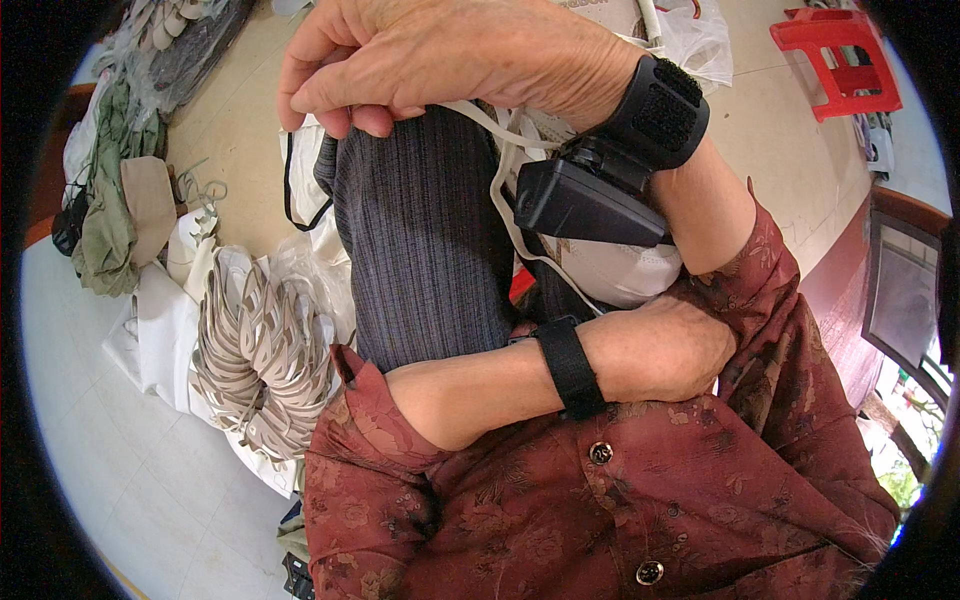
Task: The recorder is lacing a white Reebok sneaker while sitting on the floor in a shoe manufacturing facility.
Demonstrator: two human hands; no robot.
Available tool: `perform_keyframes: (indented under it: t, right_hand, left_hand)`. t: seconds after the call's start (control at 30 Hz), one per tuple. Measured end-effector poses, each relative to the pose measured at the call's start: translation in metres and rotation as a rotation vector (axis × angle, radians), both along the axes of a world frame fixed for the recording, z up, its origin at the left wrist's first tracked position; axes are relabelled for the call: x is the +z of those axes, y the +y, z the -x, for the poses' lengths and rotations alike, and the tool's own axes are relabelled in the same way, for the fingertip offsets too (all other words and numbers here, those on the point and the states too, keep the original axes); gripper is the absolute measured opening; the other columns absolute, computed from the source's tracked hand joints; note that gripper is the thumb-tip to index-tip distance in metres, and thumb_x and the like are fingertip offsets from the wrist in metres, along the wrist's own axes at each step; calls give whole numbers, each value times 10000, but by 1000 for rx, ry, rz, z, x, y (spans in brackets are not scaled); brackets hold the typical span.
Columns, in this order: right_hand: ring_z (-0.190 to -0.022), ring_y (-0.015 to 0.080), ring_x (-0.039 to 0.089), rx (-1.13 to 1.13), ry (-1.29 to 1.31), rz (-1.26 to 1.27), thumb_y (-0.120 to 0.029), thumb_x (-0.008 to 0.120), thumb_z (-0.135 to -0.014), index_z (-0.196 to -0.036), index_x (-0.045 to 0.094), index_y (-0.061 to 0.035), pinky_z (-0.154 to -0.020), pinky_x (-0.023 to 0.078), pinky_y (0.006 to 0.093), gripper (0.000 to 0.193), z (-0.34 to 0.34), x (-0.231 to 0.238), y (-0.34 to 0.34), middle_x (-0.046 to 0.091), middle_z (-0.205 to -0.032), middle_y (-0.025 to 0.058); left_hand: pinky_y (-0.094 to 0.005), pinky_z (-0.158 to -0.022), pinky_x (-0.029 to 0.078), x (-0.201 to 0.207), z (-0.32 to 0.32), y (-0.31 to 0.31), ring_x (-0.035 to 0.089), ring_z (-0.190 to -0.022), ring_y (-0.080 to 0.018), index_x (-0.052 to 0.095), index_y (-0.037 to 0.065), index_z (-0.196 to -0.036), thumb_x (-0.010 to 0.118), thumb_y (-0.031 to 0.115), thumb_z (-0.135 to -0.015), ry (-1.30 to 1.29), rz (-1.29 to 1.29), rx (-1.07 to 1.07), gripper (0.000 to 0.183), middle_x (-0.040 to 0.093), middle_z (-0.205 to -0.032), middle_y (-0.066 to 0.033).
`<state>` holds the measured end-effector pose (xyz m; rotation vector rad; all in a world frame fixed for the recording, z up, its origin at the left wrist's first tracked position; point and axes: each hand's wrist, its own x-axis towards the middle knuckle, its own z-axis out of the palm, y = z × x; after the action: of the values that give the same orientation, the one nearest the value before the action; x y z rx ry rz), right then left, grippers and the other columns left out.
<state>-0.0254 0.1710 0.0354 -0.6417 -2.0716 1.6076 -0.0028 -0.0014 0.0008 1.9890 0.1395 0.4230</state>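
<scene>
Trailing past the right edge of the striped trouser leg (425, 225), the white cord (497, 195) slants from beneath the nearer, curled right hand (430, 55) toward the left hand (675, 345); whether either pinches it, I cannot tell.

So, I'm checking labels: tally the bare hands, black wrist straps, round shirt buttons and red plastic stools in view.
Bare left hand and bare right hand: 2
Black wrist straps: 2
Round, shiny shirt buttons: 2
Red plastic stool: 1
Total: 7
</scene>
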Motion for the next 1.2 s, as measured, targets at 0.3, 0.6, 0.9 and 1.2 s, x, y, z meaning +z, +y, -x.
perform_keyframes:
  t: [0.3, 0.6, 0.9, 1.2]
  right_hand:
    - [-591, 113, 597, 11, -15, -5, -265, 660, -813, -873, 737, -28, -518, 448, 277, 256, 4, -4, 2, 663, -692, 27]
    - [-588, 116, 596, -1, -19, -14, -252, 650, -803, -844, 732, -27, -515, 446, 278, 243, 1, 0, 0, 655, -678, 26]
    - [-592, 111, 597, 4, 16, 47, -246, 662, -799, -840, 732, -32, -521, 447, 272, 229, 4, -6, 2, 656, -682, 28]
    - [-549, 127, 592, -206, -322, -192, -119, 554, -870, -856, 687, 73, -541, 469, 282, 234, 23, 45, -31, 637, -619, 87]
  left_hand:
    - [-442, -740, 485, 0, 1, 1, 614, -817, -358, 536, 18, -900, 583, 212, -890, -21, 32, 8, 200, 583, -864, -162]
    - [-432, -729, 484, -2, 0, -1, 611, -805, -350, 543, 19, -909, 589, 215, -887, -28, -27, 20, 203, 577, -865, -158]
    - [-434, -730, 483, -3, 0, -2, 607, -802, -351, 536, 21, -899, 580, 199, -889, -51, 8, 28, 184, 573, -863, -156]
    - [-441, -748, 485, 0, 1, 1, 614, -823, -361, 537, 11, -894, 573, 194, -891, -24, 40, 25, 186, 587, -865, -172]
